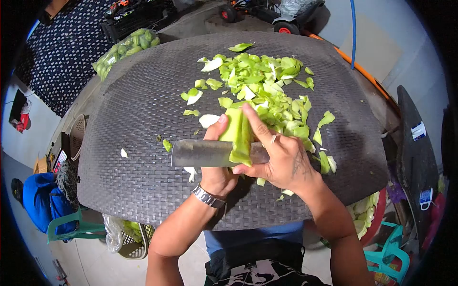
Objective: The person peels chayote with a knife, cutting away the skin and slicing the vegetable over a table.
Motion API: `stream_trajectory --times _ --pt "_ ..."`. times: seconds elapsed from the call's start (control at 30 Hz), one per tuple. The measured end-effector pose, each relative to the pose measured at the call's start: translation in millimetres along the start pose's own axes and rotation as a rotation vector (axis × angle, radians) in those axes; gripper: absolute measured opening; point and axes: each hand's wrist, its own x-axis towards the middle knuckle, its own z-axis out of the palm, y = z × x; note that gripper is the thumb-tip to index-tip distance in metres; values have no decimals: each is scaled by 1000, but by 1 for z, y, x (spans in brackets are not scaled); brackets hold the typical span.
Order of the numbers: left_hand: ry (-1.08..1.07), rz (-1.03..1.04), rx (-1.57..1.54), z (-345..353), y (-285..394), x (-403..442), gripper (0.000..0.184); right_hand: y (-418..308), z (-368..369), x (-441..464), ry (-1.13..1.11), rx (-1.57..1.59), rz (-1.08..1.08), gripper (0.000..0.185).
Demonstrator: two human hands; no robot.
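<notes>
My left hand (218,178), with a metal watch at its wrist, holds a pale green peeled vegetable (230,125) from below and the left side. A wide metal blade (195,153) lies across the vegetable, pointing left. My right hand (286,159) is closed around the blade's right end, its index finger stretched along the vegetable's top; the handle is hidden. A strip of green peel (242,143) hangs over the blade. Beyond my hands, a heap of green peelings (267,86) spreads over the dark woven table (138,119).
A plastic bag of green vegetables (126,51) is at the table's back left edge. Below the front edge are a basket (133,248) at left and a red tub of pale pieces (377,221) at right. Green chairs (78,228) stand low on both sides.
</notes>
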Motion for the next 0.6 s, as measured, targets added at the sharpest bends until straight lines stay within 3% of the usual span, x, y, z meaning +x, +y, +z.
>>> stream_trajectory --times 0.4,0.5,0.6 --pt "-17 -35 26 -6 -7 2 55 7 -11 -1 -35 66 93 90" --pt "73 -93 -183 3 -8 -1 50 14 -14 1 -11 62 55 82" --pt "-149 -137 -48 -9 1 0 54 22 -18 2 45 11 121 76"
